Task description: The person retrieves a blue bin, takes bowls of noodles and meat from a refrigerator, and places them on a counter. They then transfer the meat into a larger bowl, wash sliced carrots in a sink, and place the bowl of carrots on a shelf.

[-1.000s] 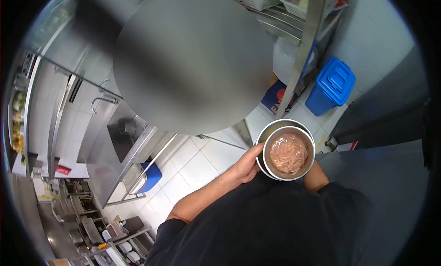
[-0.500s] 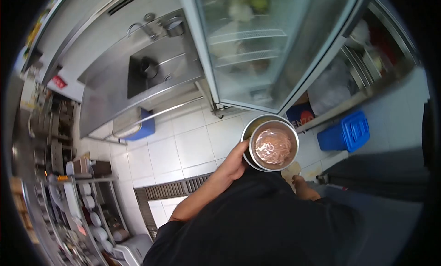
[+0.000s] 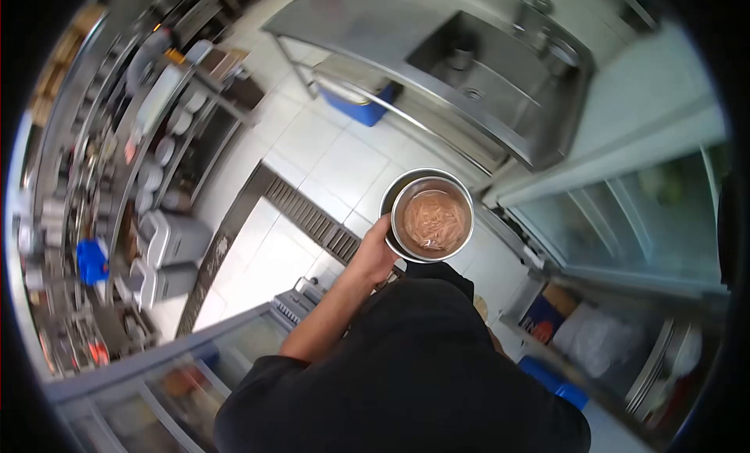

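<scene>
My left hand [image 3: 376, 254] is closed on the rim of a pair of nested metal bowls, held in front of my body. The inner bowl [image 3: 400, 232] holds pinkish, shredded-looking food [image 3: 434, 220] under shiny clear plastic. It sits inside a larger bowl [image 3: 388, 199], whose wall shows at the upper left. Only a sliver of my right arm [image 3: 495, 342] shows beside the black shirt; the fingers are hidden. Just past it lies part of a beige, round-edged thing [image 3: 480, 305] that I cannot make out.
A steel sink counter [image 3: 344, 15] stands ahead, with a blue bin [image 3: 355, 105] beneath. To the right is a glass-door fridge [image 3: 625, 226]. A floor drain grate [image 3: 305, 207] crosses the tiles. On the left are a dish shelf [image 3: 195, 140] and grey bins [image 3: 176, 238].
My view has turned left; the sink and fridge now sit further right. The bowls remain in my left hand. My right hand, visible earlier by the beige thing, has slipped behind my shirt.
</scene>
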### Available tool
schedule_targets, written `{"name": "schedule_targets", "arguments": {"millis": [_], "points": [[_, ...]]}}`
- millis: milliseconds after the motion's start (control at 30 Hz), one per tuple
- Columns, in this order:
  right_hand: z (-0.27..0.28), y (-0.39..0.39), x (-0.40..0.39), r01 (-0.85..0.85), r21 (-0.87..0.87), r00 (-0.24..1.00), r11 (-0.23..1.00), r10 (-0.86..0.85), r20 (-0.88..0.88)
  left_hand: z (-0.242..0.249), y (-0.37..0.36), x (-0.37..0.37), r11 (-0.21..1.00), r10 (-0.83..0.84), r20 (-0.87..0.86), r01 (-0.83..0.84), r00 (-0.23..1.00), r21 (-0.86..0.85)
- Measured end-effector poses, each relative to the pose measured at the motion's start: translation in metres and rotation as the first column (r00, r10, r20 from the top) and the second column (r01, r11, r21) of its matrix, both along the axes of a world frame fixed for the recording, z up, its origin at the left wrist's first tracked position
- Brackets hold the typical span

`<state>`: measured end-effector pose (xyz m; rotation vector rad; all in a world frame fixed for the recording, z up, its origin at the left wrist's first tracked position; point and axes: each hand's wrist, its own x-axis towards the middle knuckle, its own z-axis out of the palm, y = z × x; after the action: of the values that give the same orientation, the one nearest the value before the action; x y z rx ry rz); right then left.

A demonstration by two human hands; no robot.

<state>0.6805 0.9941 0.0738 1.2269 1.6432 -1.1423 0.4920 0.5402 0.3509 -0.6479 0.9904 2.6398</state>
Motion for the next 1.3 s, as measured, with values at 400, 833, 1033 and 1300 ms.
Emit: {"name": "schedule_targets", "arguments": {"millis": [400, 833, 1033, 1300], "points": [[-0.049, -0.129, -0.315, -0.509, -0.180, 0.859, 0.842, 0.511, -0.037, 0.045, -0.164, -0.011, 0.722, 0.679, -0.035, -0.676, 0.733, -0.144], [0.038, -0.447, -0.504, -0.812, 0.140, 0.571, 0.567, 0.821, -0.013, 0.018, -0.328, 0.081, 0.211, 0.977, 0.028, -0.976, 0.210, -0.056], [0.056, -0.617, -0.522, -0.934, 0.147, 0.321, 0.325, 0.946, -0.051, -0.012, -0.429, 0.134, 0.024, 0.999, -0.038, -1.000, 0.024, -0.020], [0.032, -0.803, -0.533, -0.946, 0.153, -0.309, -0.286, 0.938, -0.159, -0.006, -0.529, 0.193, -0.209, 0.977, -0.060, -0.977, -0.207, -0.036]]}}
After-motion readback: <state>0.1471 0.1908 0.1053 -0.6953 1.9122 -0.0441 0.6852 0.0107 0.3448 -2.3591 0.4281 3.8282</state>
